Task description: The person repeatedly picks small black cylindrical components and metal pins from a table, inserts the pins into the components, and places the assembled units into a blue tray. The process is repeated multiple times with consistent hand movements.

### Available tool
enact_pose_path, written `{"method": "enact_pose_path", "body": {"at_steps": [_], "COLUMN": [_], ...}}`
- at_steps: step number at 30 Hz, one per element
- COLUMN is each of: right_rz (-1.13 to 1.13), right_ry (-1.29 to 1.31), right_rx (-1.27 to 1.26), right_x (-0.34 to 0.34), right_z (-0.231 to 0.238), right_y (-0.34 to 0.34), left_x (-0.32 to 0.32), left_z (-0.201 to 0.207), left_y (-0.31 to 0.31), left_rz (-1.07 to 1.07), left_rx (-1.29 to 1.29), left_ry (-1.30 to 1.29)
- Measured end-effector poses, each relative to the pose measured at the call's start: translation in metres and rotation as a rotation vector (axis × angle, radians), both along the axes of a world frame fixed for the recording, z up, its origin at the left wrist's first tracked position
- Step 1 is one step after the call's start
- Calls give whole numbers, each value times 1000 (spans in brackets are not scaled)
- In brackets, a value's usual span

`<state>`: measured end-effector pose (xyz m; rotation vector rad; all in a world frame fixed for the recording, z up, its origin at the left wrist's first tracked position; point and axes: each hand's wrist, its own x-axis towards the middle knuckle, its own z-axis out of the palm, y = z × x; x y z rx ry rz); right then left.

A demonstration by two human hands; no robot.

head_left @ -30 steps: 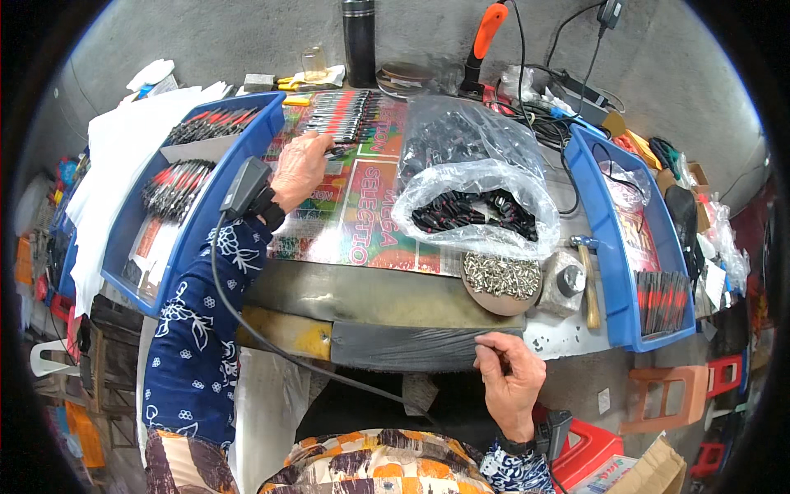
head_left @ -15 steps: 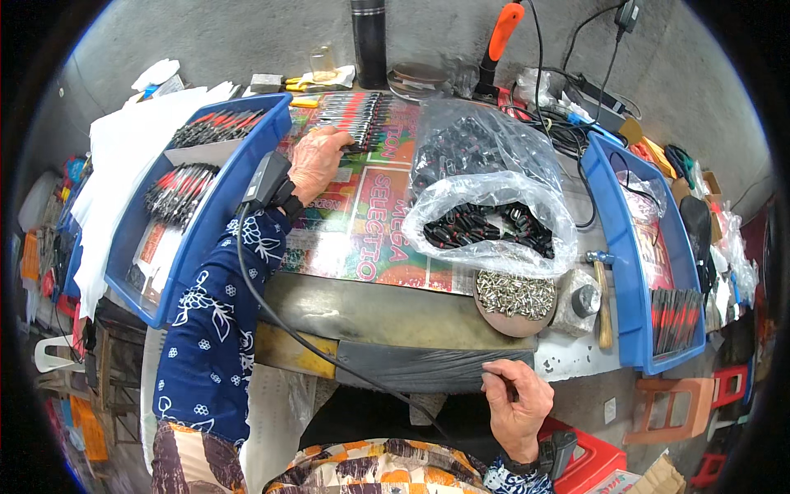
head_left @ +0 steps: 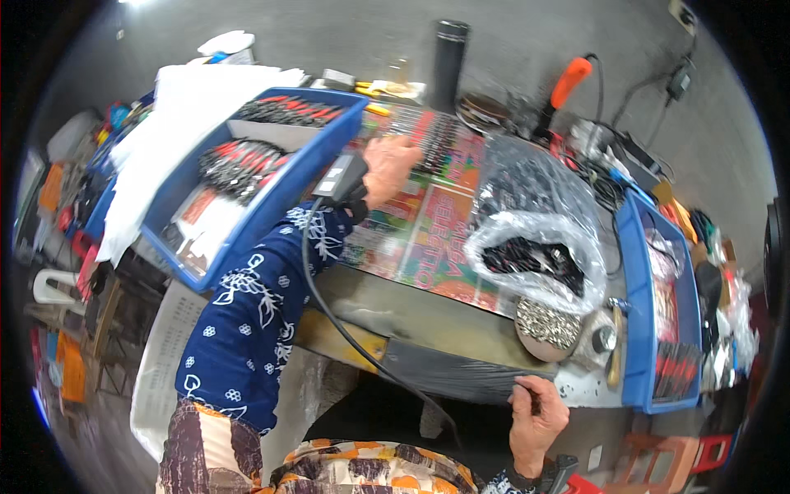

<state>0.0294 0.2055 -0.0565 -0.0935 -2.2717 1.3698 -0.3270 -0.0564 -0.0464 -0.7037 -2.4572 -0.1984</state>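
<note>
My left hand [head_left: 389,170] reaches over the bench to a row of slim red, black and silver tools [head_left: 424,130] lying side by side. Motion blurs its fingers, so I cannot tell whether they grip one. My right hand [head_left: 536,420] is at the front edge of the bench, fingers curled and thumb drawn in; anything between them is hidden. Right of the row, a clear plastic bag [head_left: 539,235] lies with its mouth toward me, full of black parts [head_left: 535,262]. In front of it stands a round dish [head_left: 539,351] heaped with small silver metal pieces [head_left: 550,323].
A blue bin [head_left: 280,212] with bundles of similar tools stands left; another blue bin [head_left: 638,329] stands right. A hammer [head_left: 615,350] lies beside it. At the back are a black cylinder [head_left: 449,66], an orange-handled tool [head_left: 570,82] and cables. A cord [head_left: 329,317] trails from my left wrist.
The whole view has turned, so the bench appears tilted and shifted right. My left hand remains by the row of tools. My right hand stays at the bench edge, fingers still curled.
</note>
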Motion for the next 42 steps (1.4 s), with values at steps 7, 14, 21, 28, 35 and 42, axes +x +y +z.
{"method": "enact_pose_path", "body": {"at_steps": [7,14,21,28,35,42], "right_rz": [46,32,96,125,107,173], "right_ry": [14,-37,32,62,-81,-110], "right_rx": [-51,-15,210,216,225,257], "right_x": [0,1,-11,-20,-21,-26], "right_z": [-8,5,21,4,22,36], "right_y": [2,-1,-1,-17,-22,-24], "left_x": [18,47,46,18,-25,-71], "left_z": [68,90,85,105,127,98], "left_y": [-42,-114,-169,-180,-225,-229], "left_rz": [80,349,398,427,513,541], "left_rx": [-189,-157,-146,-71,-101,-272], "left_ry": [177,119,19,92,142,118]}}
